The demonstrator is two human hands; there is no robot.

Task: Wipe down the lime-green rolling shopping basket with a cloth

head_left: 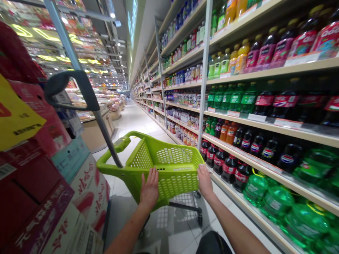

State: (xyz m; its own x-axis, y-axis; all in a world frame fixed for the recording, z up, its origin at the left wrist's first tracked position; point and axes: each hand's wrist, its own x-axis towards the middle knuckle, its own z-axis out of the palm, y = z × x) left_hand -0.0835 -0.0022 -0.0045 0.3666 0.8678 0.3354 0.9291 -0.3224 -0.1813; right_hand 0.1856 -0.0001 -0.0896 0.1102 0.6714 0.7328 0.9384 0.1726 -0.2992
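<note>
A lime-green plastic shopping cart with a perforated basket stands crosswise in front of me. I see nothing in the visible part of its basket. My left hand lies against the near side of the cart, fingers stretched out flat with the tips at the rim. At the cart's right-hand corner, my right hand is closed over the rim, its fingertips partly hidden. The cart's push handle is at the left end, away from both hands.
Drink shelves run along the right, with large green bottles at the bottom. Stacked drink cartons and a grey pole with a dark loop handle stand close on the left. A tiled aisle stretches ahead.
</note>
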